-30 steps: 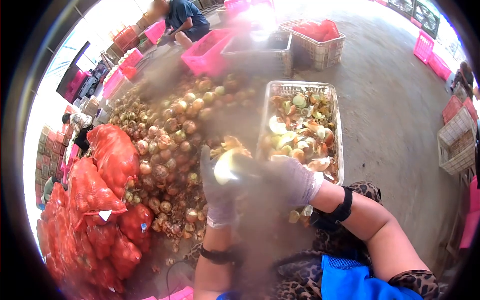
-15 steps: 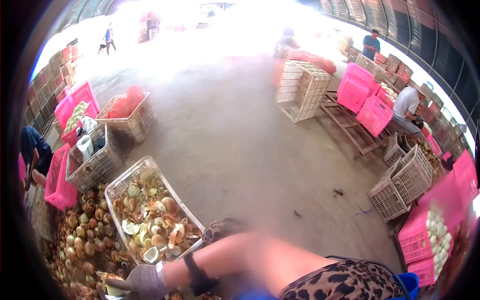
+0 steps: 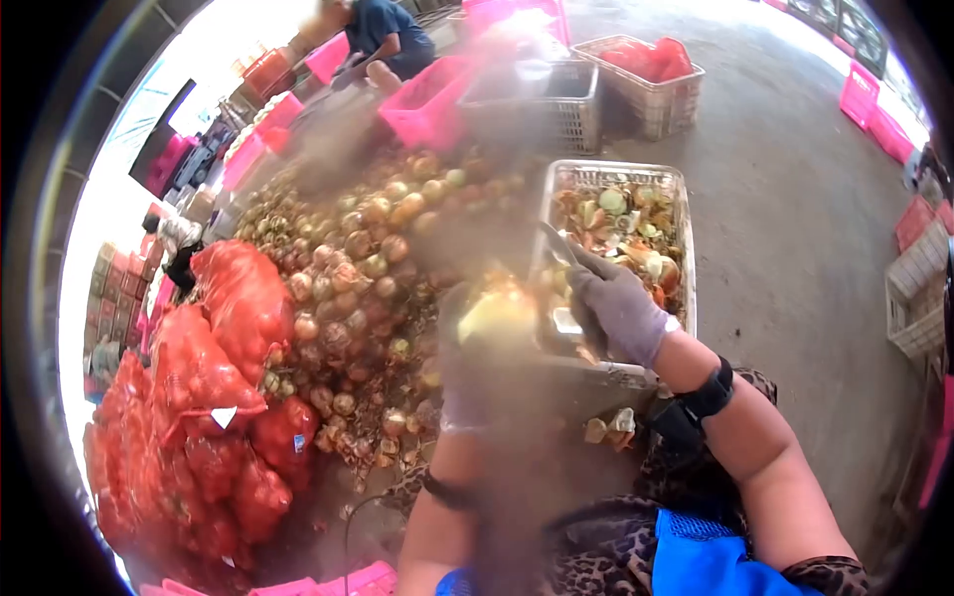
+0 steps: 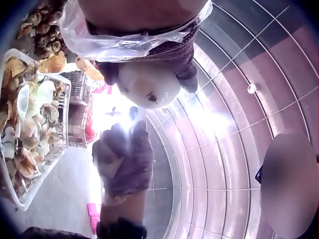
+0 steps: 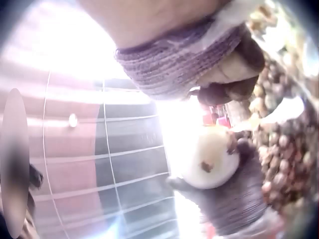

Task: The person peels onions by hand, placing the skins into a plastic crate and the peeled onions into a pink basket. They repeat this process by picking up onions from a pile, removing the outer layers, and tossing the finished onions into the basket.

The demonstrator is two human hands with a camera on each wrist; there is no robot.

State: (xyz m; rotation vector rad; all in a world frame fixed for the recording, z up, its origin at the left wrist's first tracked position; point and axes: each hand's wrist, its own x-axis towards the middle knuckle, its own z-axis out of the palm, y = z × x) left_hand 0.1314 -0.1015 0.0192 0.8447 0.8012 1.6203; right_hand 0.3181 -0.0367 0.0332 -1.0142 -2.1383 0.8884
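My gloved left hand (image 3: 465, 372) grips a pale onion (image 3: 497, 316), blurred in the head view. The left wrist view shows this onion (image 4: 149, 85) white and smooth with a dark spot, beneath the fingers. To its right, my gloved right hand (image 3: 624, 310) is curled round a small knife (image 3: 556, 244), its blade pointing up and left over the crate of peelings (image 3: 689, 298). In the right wrist view the right hand (image 5: 189, 69) is above the onion (image 5: 212, 159), apart from it, with a strip of skin trailing from the onion.
A heap of unpeeled onions (image 3: 348, 288) spreads to the left, beside full red net sacks (image 3: 214, 427). Pink (image 3: 427, 104) and pale crates (image 3: 646, 94) stand beyond, near a seated person (image 3: 388, 40). Loose peelings (image 3: 611, 429) lie in front of the peelings crate.
The head view swung right and has come back left. Compared with a second ago, my right hand is farther from the onion, over the crate's near side, and the knife shows. The left hand still grips an onion.
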